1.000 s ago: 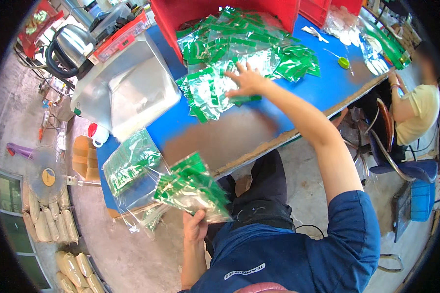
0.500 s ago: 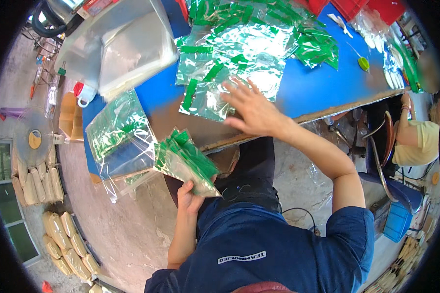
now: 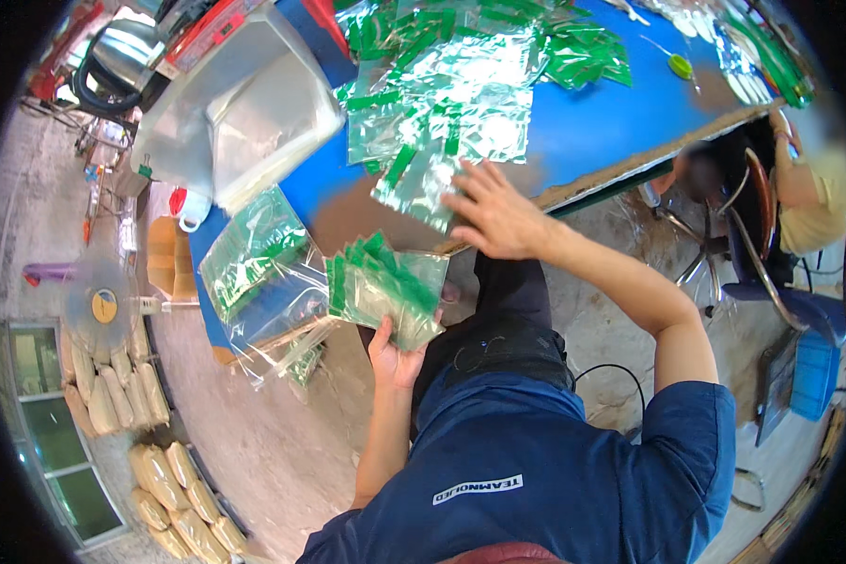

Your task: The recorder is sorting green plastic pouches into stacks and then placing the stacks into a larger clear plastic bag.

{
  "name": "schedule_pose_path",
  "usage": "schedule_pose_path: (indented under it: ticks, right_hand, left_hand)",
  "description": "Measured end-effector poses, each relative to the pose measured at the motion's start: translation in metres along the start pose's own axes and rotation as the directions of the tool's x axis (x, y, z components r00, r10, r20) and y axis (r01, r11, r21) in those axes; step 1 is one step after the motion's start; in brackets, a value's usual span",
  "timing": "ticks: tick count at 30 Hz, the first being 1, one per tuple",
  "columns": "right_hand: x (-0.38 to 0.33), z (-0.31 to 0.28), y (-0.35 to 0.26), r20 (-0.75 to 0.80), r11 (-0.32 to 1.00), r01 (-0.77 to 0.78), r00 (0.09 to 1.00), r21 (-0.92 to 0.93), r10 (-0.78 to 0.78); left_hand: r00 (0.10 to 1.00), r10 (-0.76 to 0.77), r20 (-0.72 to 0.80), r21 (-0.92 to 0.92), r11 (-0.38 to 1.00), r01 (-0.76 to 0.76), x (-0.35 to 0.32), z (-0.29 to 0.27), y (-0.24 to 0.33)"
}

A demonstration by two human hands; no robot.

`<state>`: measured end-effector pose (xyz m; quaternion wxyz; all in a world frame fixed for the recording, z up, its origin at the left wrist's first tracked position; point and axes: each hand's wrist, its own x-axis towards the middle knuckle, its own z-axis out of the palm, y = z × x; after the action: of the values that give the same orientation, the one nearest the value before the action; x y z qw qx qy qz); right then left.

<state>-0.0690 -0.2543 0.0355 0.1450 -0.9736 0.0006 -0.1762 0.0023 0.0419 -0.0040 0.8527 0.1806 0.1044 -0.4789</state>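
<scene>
Since before, the right hand (image 3: 498, 218) slid to the worktop (image 3: 592, 132) edge, flat on loose bags (image 3: 432, 141), while the left hand (image 3: 397, 352) clamps a stack (image 3: 385, 287) at seven o'clock, gathered.

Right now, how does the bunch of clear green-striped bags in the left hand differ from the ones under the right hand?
The held stack of clear green-striped bags is gathered and off the table in the left hand; the loose bags lie flat, spread on the blue table under the right hand. Both are clear plastic with green strips.

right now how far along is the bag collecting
Done: the left hand already holds a stack of green-topped clear bags. In hand: the right hand presses on a loose bag at the blue table edge. Left: many loose bags spread over the table.
</scene>
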Motion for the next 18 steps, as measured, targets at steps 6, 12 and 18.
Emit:
schedule_pose_path:
  ticks: [6,12,18]
  right_hand:
    - [-0.004,0.005,-0.041,0.008,0.910,0.134,0.989,0.392,-0.149]
    - [0.009,-0.016,-0.022,-0.152,0.967,0.006,0.988,0.256,0.034]
    - [0.003,0.014,-0.032,0.043,0.954,0.251,0.964,0.164,-0.261]
  left_hand:
    - [0.998,0.032,-0.061,0.146,0.989,-0.023,0.014,-0.006,-0.001]
    - [0.984,0.078,-0.158,0.214,0.976,-0.043,0.007,-0.002,-0.002]
    - [0.998,0.060,-0.012,0.191,0.980,-0.057,-0.006,-0.019,0.007]
